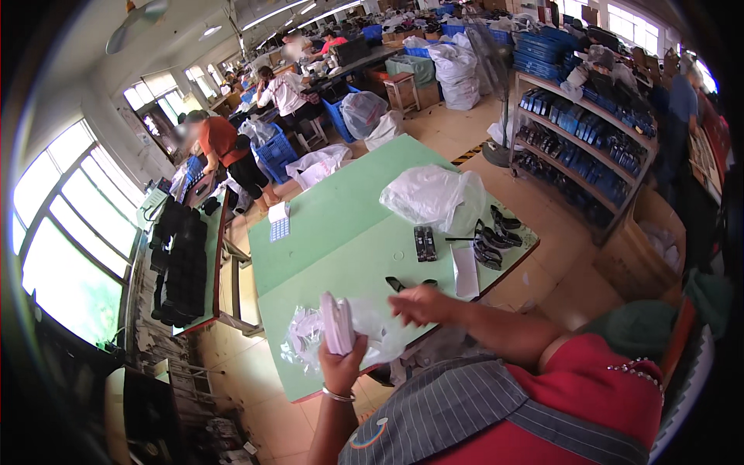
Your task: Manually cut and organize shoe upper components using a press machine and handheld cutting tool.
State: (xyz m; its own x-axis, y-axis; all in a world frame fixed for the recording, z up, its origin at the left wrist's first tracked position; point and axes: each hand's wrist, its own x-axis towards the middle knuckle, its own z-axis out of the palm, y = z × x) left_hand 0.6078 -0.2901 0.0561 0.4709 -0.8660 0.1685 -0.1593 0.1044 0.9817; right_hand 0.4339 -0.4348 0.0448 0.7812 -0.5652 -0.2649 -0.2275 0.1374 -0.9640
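Observation:
My left hand (343, 363), with a bangle on the wrist, is wrapped round a bundle of pale pinkish-white flat pieces (336, 324), held upright above the near part of the green table (310, 267). Beneath it lies a clear plastic bag (304, 335) with more pale pieces. My right hand (420, 305) hovers to the right of the bundle, apart from it, fingers curled; whether anything is pinched in them is hidden. Just beyond that hand lies a black strap-like piece (397, 284), partly covered by it.
On the table lie a white plastic bag (434, 198), black strappy pieces (496, 239), a black pair (425, 244), white paper (465, 271) and a calculator-like pad (280, 225). A loaded rack (581, 147) stands right; a person in orange (221, 143) bends at the left bench.

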